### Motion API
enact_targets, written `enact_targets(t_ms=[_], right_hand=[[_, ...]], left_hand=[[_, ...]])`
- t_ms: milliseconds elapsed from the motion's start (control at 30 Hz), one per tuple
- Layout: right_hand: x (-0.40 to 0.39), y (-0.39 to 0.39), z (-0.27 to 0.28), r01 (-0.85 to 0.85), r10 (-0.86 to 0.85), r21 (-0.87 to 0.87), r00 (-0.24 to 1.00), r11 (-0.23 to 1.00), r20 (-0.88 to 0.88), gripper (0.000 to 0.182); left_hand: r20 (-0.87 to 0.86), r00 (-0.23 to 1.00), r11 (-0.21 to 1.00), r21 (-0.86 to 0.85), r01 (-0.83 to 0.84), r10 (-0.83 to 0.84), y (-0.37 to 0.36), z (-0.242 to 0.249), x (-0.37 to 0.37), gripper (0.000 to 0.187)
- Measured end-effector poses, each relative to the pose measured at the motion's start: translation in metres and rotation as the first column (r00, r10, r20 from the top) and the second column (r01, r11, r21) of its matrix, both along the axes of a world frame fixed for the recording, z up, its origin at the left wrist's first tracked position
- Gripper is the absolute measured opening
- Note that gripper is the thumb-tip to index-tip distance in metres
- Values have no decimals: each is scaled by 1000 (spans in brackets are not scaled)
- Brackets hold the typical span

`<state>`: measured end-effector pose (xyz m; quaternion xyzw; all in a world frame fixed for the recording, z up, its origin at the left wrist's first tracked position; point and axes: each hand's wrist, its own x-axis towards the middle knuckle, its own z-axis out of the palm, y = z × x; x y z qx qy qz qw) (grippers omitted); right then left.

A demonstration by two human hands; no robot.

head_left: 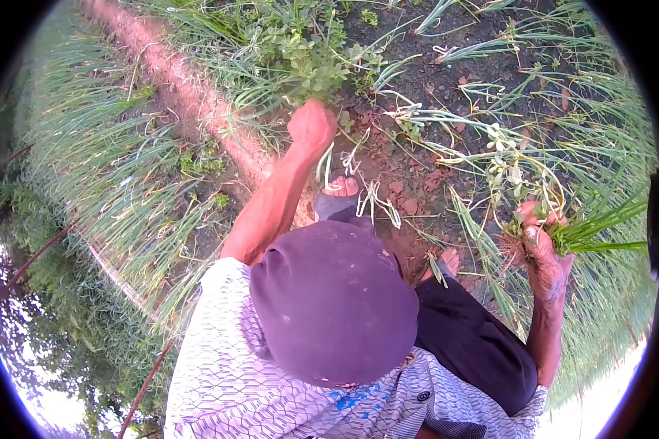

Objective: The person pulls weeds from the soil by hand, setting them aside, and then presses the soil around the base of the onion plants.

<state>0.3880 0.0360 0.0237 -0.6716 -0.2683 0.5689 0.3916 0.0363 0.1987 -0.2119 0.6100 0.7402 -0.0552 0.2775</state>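
My left hand point(313, 128) is closed in a fist at the near side of a bushy, leafy weed point(311, 62), gripping it low down; the fingertips are hidden. Off to the right, my right hand point(543, 252) is wrapped round a bunch of pulled weeds point(523, 238). Pale roots, small round leaves and long green grass blades point(600, 230) stick out of that bunch. Onion plants point(483, 51) with thin tubular leaves, many of them flopped over, grow in the dark soil around both hands.
A sandaled foot point(339, 192) and a bare-toed foot point(447, 262) stand on the soil among the onions. A reddish earth ridge point(190, 91) runs diagonally at left, with more onion rows point(99, 146) beyond it. Dark cap point(337, 300) fills the lower middle.
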Motion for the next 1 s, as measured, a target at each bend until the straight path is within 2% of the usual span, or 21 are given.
enact_targets(t_ms=[67,100,200,233,333,367,433,500,600,633,733,767,867,900,1000], right_hand=[[1,0,-1,-21,21,-25,1000,999,-15,42],[-3,1,-1,-9,8,-27,1000,1000,-28,41],[-10,2,0,20,-20,2,999,1000,-39,38],[-14,3,2,34,-34,10,999,999,-30,37],[-15,4,2,55,-55,15,998,998,-32,36],[-14,3,2,53,-53,1,998,999,-27,36],[-16,2,3,75,-75,-14,997,997,-11,32],[-16,1,3,54,-53,-12,998,998,39,30],[-13,-1,1,-1,2,-10,998,1000,59,31],[-6,-4,-1,-27,29,-31,999,999,45,35],[-3,-7,-3,-33,32,-29,999,999,-9,38],[-4,-8,-3,-23,22,-21,999,1000,-31,38],[-22,-3,6,71,-72,35,997,997,30,28],[-23,-5,4,115,-112,53,992,992,-57,31],[-11,-11,4,19,-20,-43,1000,999,-15,38]], left_hand=[[-5,996,996,-1,-90,90,1,-2,6,30],[4,988,988,-3,-152,152,4,12,11,27],[16,984,983,50,-179,178,3,11,14,28],[11,980,980,-7,-198,198,8,10,15,28],[57,967,968,29,-249,247,9,12,10,31],[93,962,965,-69,-252,258,15,9,4,32],[250,950,978,-133,-157,187,22,-40,-27,32],[330,880,933,-230,-276,342,22,-27,-22,32],[82,992,995,-20,-94,96,13,-9,-10,35],[70,992,989,-113,-94,103,15,6,-8,37],[17,998,991,-119,60,-59,22,0,-9,38],[32,999,991,-133,-7,11,24,-7,-9,39],[216,955,968,-193,-163,204,15,12,1,38],[217,961,966,-231,-117,169,13,4,2,38],[455,880,974,-225,-39,140,-2,-7,-4,33]])
